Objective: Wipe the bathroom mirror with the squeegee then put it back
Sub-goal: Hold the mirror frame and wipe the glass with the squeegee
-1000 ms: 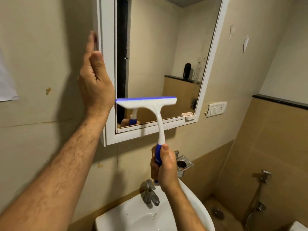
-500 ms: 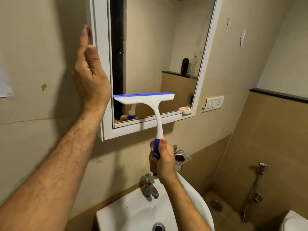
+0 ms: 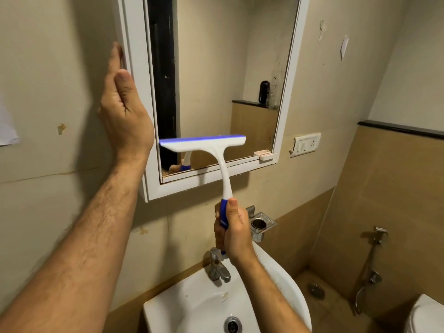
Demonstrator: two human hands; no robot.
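Note:
The white-framed mirror (image 3: pixel 216 80) hangs on the wall above the sink. A white squeegee (image 3: pixel 211 150) with a blue blade edge lies against the lower part of the glass, blade level, near the bottom frame. My right hand (image 3: pixel 231 230) grips its blue handle below the mirror. With straight fingers, my left hand (image 3: pixel 122 109) presses flat against the left side of the mirror frame (image 3: pixel 134 92). The squeegee and my right hand show as a reflection low in the glass.
A white sink (image 3: pixel 283 280) with a chrome tap (image 3: pixel 217 265) sits right below my right hand. A metal cup holder (image 3: pixel 260 223) is on the wall to the right, a switch plate (image 3: pixel 306 145) higher up. A hand spray (image 3: pixel 374 248) and toilet (image 3: pixel 425 313) stand at the right.
The squeegee has slid down the glass toward the bottom frame, with my right hand dropping lower. My left hand stays pressed on the frame's side. The view has tilted down.

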